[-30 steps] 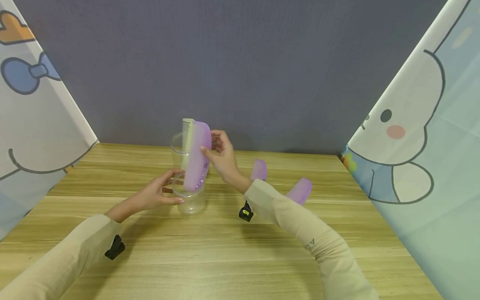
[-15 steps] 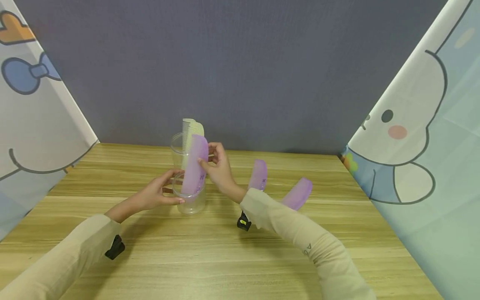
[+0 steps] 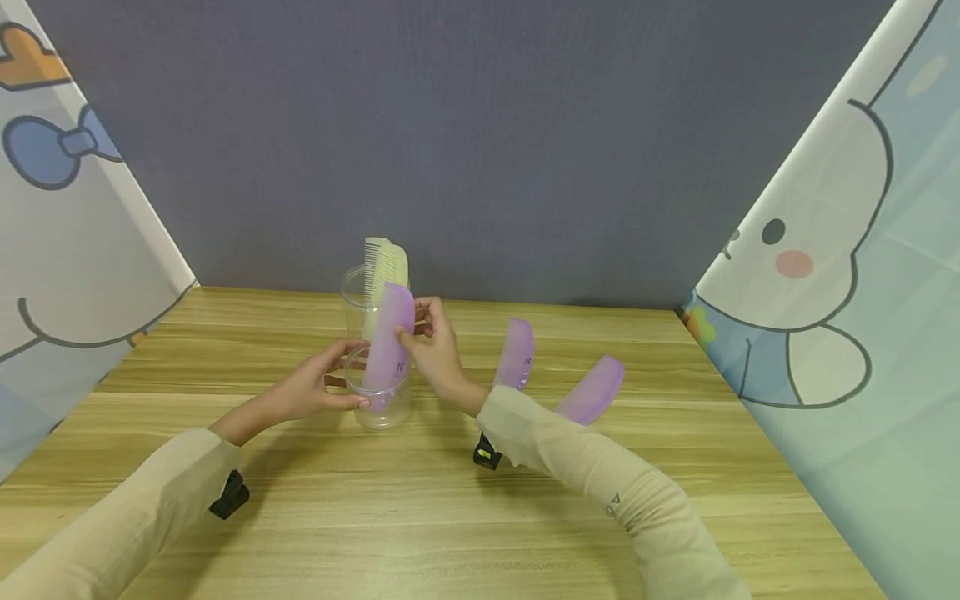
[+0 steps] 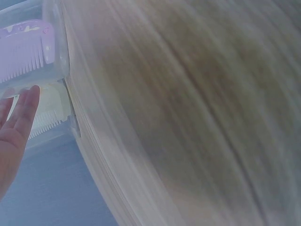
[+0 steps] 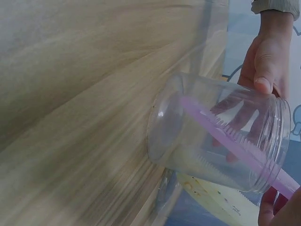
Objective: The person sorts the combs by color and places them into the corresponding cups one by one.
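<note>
My right hand (image 3: pixel 438 346) pinches a purple comb (image 3: pixel 388 342) by its upper back edge. That comb leans inside the front clear plastic jar (image 3: pixel 386 419), its lower end close to the jar's bottom in the right wrist view. My left hand (image 3: pixel 306 392) holds the same jar near its rim, the thumb on the near side and the fingers (image 5: pixel 244 110) round the far side, visible through the plastic. Just behind stands a second clear jar (image 3: pixel 352 315), with pale yellow combs (image 3: pixel 392 265) upright in it. In the left wrist view the purple comb (image 4: pixel 21 54) shows through the plastic.
Two more purple combs lie on the wooden table (image 3: pixel 360 517), one comb (image 3: pixel 516 354) beyond the right forearm and another comb (image 3: pixel 596 390) farther right, partly behind the sleeve. A dark grey panel (image 3: pixel 480 150) rises at the back, with cartoon-printed sheets at both sides.
My right hand has lowered the purple comb into the front jar, uncovering the yellow combs behind. The left hand stays in place on the jar.
</note>
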Demonstrator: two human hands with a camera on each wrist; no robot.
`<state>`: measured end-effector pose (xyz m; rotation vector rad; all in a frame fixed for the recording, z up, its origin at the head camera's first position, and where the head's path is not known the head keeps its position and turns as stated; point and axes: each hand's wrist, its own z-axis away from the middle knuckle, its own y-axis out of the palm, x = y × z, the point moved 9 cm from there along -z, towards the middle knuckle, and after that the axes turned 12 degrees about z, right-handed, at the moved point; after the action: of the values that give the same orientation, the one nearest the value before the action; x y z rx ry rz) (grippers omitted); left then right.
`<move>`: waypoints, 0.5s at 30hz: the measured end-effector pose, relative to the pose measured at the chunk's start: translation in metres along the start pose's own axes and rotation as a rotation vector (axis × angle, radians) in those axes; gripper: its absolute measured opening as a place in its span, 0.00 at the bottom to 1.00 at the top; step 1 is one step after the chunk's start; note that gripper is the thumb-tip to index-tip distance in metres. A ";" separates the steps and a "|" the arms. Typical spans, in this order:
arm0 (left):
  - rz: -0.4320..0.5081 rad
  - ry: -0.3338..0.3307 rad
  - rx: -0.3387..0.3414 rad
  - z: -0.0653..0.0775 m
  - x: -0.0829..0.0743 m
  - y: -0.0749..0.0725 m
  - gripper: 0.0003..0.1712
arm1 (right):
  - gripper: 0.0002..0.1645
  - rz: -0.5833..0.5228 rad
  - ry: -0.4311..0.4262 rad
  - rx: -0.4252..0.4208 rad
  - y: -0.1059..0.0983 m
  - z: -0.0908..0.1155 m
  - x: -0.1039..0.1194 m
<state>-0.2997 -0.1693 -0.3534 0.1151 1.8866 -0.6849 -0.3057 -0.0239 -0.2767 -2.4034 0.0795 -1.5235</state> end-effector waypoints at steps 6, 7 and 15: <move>-0.012 -0.007 -0.012 -0.001 0.000 -0.001 0.44 | 0.18 0.020 0.011 -0.004 0.000 0.001 -0.002; -0.018 -0.003 -0.009 -0.001 0.000 0.000 0.44 | 0.18 0.025 0.012 -0.004 0.000 0.001 -0.002; -0.018 -0.004 -0.006 -0.001 0.000 0.000 0.44 | 0.19 0.041 0.013 -0.021 -0.001 -0.001 -0.004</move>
<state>-0.3003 -0.1693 -0.3534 0.0930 1.8879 -0.6906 -0.3082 -0.0224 -0.2798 -2.3932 0.1482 -1.5276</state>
